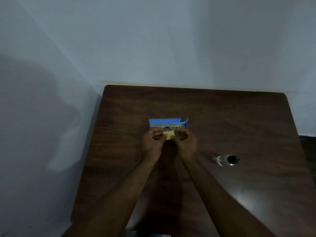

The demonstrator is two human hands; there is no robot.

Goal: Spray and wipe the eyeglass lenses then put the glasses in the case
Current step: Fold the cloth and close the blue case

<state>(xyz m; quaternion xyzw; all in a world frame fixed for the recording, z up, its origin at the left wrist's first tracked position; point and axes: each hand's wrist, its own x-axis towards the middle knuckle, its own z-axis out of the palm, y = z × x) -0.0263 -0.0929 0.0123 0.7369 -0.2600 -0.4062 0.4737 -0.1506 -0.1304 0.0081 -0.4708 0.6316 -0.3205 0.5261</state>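
A blue eyeglass case (168,120) lies open in the middle of the brown table (222,117). Round-lensed glasses (168,127) lie inside it, lenses facing up. Just in front of the case, my left hand (153,141) and my right hand (185,141) sit side by side with curled fingers. Between them they pinch a small yellow cloth (169,134), which hangs right at the case's near edge. The hands hide the near rim of the case and part of the cloth.
A small clear spray bottle (226,160) with a black cap lies on its side to the right of my right forearm. The table stands against a pale wall, with its left edge close to a corner.
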